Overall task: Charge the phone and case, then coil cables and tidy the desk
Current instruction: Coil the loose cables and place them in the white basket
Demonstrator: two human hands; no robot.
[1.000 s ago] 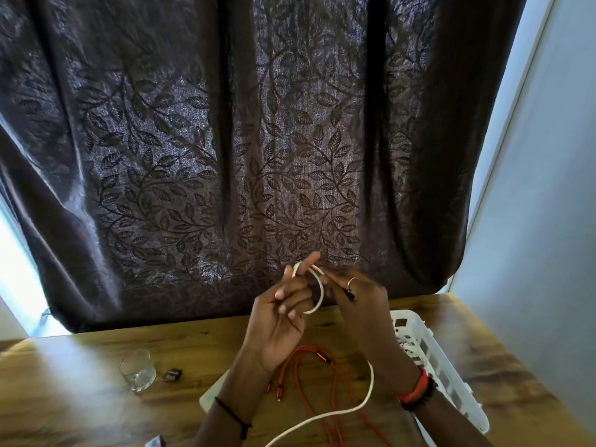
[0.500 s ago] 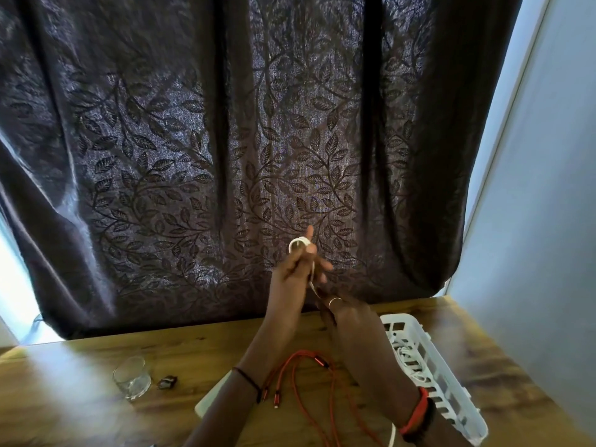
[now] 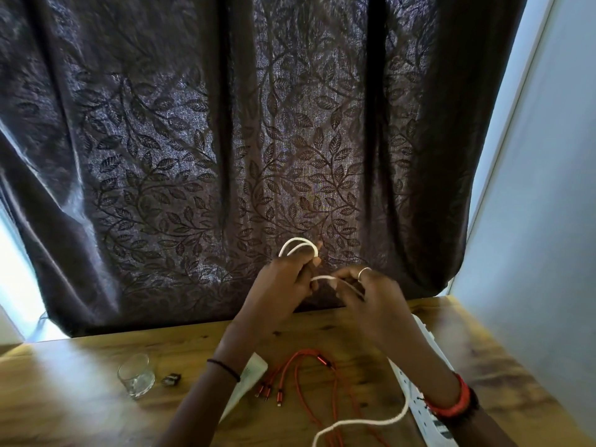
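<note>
Above the wooden desk (image 3: 80, 398), my left hand (image 3: 280, 285) grips small loops of a white cable (image 3: 298, 245) that stick up over its fingers. My right hand (image 3: 371, 298), with a ring on one finger, pinches the same cable just to the right of the loops. The free length of the white cable hangs down and trails over the desk at the lower middle. A red multi-head cable (image 3: 303, 372) lies loose on the desk under my forearms.
A small glass (image 3: 135, 375) and a tiny dark object (image 3: 171, 379) sit on the desk's left. A white flat thing (image 3: 251, 372) lies under my left forearm. A white plastic basket (image 3: 416, 379) is at the right. A dark leaf-patterned curtain (image 3: 225, 156) hangs behind.
My right hand has come back up beside my left hand with the cable, and another loop stands above the left fingers. More of the white cable's tail shows on the desk.
</note>
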